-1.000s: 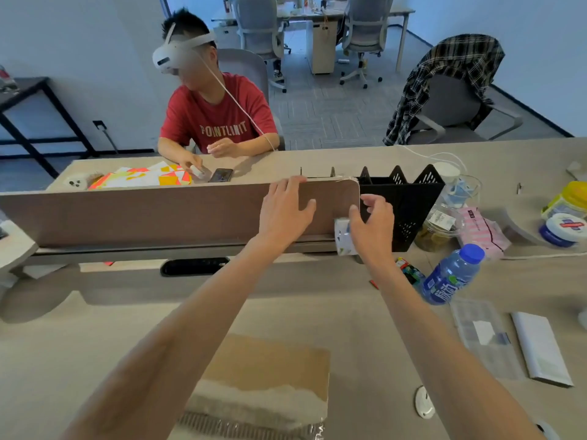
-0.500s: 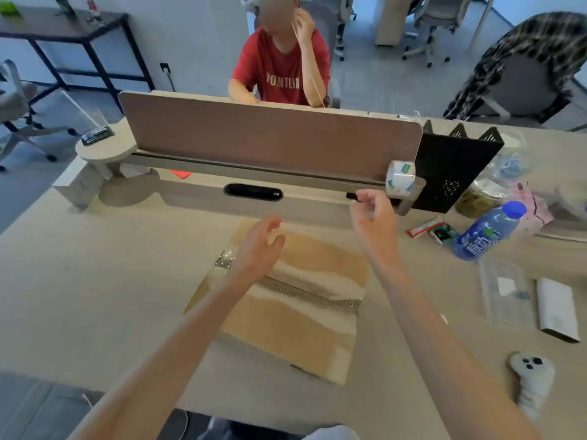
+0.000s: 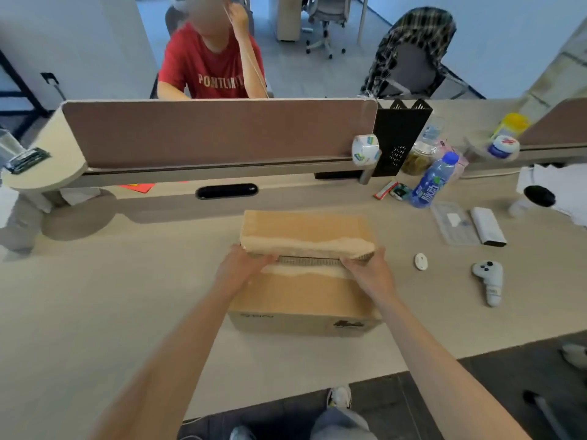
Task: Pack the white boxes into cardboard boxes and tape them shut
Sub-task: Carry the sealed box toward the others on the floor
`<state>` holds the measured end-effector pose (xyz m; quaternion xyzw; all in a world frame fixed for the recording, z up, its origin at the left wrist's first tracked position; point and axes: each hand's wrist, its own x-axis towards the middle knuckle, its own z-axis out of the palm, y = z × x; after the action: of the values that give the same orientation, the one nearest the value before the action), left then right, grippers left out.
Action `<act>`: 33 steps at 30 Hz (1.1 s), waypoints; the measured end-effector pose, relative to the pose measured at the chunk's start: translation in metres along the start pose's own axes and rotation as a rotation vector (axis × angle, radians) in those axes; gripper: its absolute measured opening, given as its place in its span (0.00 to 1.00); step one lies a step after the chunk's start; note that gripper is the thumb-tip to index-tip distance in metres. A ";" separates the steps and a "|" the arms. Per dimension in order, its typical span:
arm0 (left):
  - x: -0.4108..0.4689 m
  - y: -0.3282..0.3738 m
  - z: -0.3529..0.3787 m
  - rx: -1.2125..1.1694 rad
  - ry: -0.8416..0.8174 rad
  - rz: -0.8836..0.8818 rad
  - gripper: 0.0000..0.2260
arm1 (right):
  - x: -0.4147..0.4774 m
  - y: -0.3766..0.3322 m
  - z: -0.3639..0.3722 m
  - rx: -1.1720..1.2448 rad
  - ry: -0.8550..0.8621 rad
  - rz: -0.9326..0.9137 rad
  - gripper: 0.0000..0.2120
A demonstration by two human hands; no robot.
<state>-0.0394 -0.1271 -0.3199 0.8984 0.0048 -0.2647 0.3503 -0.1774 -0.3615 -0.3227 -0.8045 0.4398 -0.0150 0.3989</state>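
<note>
Where the two top flaps meet, the left hand (image 3: 244, 269) and the right hand (image 3: 367, 271) each curl their fingers into the seam. They grip the raised edge of the far flap (image 3: 305, 230), one hand near each end. That flap sits lifted off the near flap (image 3: 301, 290). The gap shows only corrugated edge, so the contents are hidden. The cardboard box (image 3: 305, 322) stands on the desk (image 3: 127, 296), straight in front of the person.

Change: a second ago both hands were up by the tape roll (image 3: 365, 149) at the end of the divider (image 3: 206, 131). Half a second ago they were above the box. Now they hold the flap, and the roll hangs where it was. Judgement: the box is unsealed and taping has not begun. Whether the flap is going up or down cannot be told.

Count:
- cardboard box: one
- tape roll: one
- white boxes: none identifiable
- blue bottle (image 3: 433, 181): one
- white controller (image 3: 489, 281): one
- seated person in red (image 3: 209, 65) across the divider: one
</note>
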 end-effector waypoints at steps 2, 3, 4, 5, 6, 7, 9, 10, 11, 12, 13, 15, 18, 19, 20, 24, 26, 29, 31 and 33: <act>0.001 0.002 0.000 -0.072 -0.002 -0.024 0.37 | 0.003 -0.002 -0.001 0.032 0.022 0.012 0.33; 0.000 0.003 0.000 -0.077 -0.003 -0.024 0.36 | 0.002 -0.004 -0.003 0.076 0.012 0.023 0.27; -0.001 0.003 -0.001 -0.077 -0.008 -0.021 0.34 | 0.001 -0.006 -0.005 0.134 -0.015 0.036 0.23; -0.001 0.004 -0.002 -0.076 -0.014 -0.011 0.31 | 0.001 -0.006 -0.008 0.189 -0.043 0.057 0.22; -0.001 0.003 -0.003 -0.061 -0.021 -0.002 0.28 | 0.001 -0.005 -0.010 0.228 -0.060 0.069 0.21; -0.001 0.002 -0.004 -0.036 -0.018 0.011 0.25 | 0.002 -0.003 -0.010 0.241 -0.067 0.081 0.22; -0.003 0.000 -0.006 -0.006 0.003 0.019 0.23 | 0.003 -0.003 -0.010 0.248 -0.066 0.095 0.22; -0.005 -0.003 -0.007 0.003 0.014 0.013 0.23 | 0.005 -0.004 -0.008 0.248 -0.072 0.095 0.22; -0.009 -0.007 -0.008 0.008 0.024 0.003 0.24 | 0.006 -0.006 -0.005 0.233 -0.080 0.091 0.21; -0.014 -0.013 -0.009 -0.003 0.038 -0.010 0.24 | 0.007 -0.008 -0.002 0.219 -0.092 0.066 0.21; -0.020 -0.022 -0.011 -0.024 0.059 -0.035 0.23 | 0.006 -0.012 0.002 0.198 -0.119 0.040 0.19; -0.036 -0.042 -0.021 -0.104 0.120 -0.100 0.21 | 0.006 -0.024 0.017 0.161 -0.178 -0.027 0.17; -0.062 -0.090 -0.037 -0.338 0.267 -0.156 0.16 | -0.002 -0.055 0.051 0.079 -0.298 -0.160 0.15; -0.073 -0.107 -0.045 -0.418 0.328 -0.184 0.11 | -0.009 -0.070 0.065 0.048 -0.337 -0.212 0.15; -0.088 -0.122 -0.054 -0.469 0.383 -0.229 0.10 | -0.018 -0.086 0.081 0.008 -0.368 -0.273 0.15; -0.157 -0.184 -0.097 -0.548 0.630 -0.369 0.15 | -0.080 -0.161 0.147 -0.121 -0.533 -0.541 0.17; -0.194 -0.224 -0.118 -0.517 0.764 -0.460 0.19 | -0.123 -0.198 0.181 -0.181 -0.614 -0.714 0.15; -0.244 -0.290 -0.143 -0.525 0.933 -0.556 0.20 | -0.197 -0.239 0.237 -0.234 -0.733 -0.912 0.13; -0.276 -0.332 -0.160 -0.548 1.030 -0.631 0.19 | -0.252 -0.258 0.276 -0.257 -0.803 -1.001 0.15; -0.307 -0.377 -0.179 -0.585 1.107 -0.673 0.18 | -0.309 -0.271 0.314 -0.254 -0.869 -1.056 0.15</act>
<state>-0.2919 0.3244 -0.2988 0.7199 0.5301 0.1491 0.4225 -0.0605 0.1377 -0.2587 -0.8844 -0.2117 0.1679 0.3806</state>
